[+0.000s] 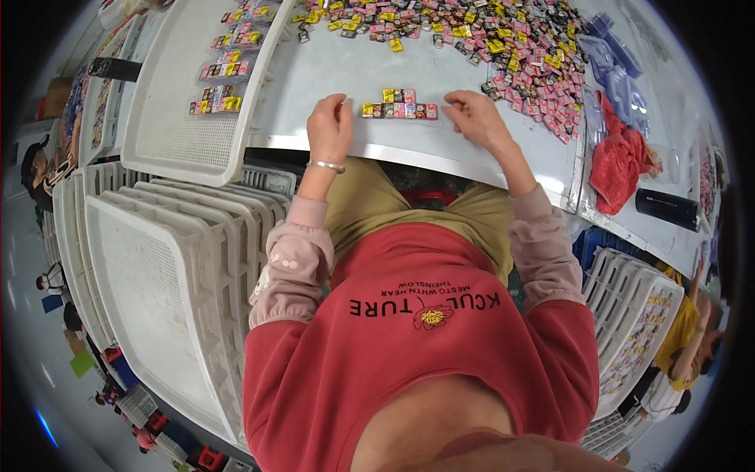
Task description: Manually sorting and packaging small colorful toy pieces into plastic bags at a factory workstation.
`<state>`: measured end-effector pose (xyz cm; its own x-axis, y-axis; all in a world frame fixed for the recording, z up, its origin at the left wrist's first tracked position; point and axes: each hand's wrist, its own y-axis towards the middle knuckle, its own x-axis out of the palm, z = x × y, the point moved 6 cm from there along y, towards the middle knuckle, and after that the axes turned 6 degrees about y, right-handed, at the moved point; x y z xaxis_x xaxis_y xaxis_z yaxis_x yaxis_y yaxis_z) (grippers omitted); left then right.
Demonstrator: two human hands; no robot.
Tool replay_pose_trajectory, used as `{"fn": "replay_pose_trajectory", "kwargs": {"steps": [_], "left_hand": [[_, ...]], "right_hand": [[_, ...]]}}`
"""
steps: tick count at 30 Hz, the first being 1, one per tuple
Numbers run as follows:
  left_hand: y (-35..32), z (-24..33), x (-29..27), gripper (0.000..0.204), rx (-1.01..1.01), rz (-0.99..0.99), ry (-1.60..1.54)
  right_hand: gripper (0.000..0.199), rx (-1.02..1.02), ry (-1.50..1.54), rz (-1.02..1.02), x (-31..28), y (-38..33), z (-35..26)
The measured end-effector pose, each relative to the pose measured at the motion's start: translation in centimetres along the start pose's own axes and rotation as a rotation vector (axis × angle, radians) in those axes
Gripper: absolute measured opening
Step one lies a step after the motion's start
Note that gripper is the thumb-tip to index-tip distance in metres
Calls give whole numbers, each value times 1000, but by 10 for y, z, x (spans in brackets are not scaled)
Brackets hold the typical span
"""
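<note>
Assembly at close quarters: on a pale worktable (330, 75), we see a cluster of small printed blocks (399, 111) set in two rows, the shorter above the longer, between two bare hands. Taking that cluster as the clock's centre, the left hand (328, 134) is at 9 o'clock, loosely curled; nothing shows in it, though we cannot tell whether its fingertips meet. The right hand (478, 122) is at 3 o'clock, just beside the long row's end, thumb and forefinger apart and, as far as we can see, empty. Loose blocks (535, 75) sweep from 11 o'clock round past 3, while farther out at 9 a white tray (169, 86) bears a column of similar block sets (215, 100). We judge the step in hand to be building or squaring the cluster. If its upper row wants filling, the next move calls for a light pinch on one loose block towards 2 o'clock; if it is whole, for a level, two-handed lift that keeps the rows together
</note>
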<state>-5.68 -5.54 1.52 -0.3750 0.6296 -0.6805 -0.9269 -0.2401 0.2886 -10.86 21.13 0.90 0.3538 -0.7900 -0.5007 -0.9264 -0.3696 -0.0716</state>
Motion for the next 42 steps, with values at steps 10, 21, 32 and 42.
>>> {"fn": "replay_pose_trajectory", "kwargs": {"steps": [10,21,32,42], "left_hand": [[18,-11,21,18,-129,-164,223],[11,-32,-96,17,-496,360,-1310],[54,-208,-236,13,-677,954,-443],[85,-201,-194,34,-823,999,-48]], "right_hand": [[14,217,457,61,26,-10,8],[21,-19,821,-217,95,42,-132],[29,41,821,-401,132,20,-121],[26,177,882,-194,82,-18,-59]]}}
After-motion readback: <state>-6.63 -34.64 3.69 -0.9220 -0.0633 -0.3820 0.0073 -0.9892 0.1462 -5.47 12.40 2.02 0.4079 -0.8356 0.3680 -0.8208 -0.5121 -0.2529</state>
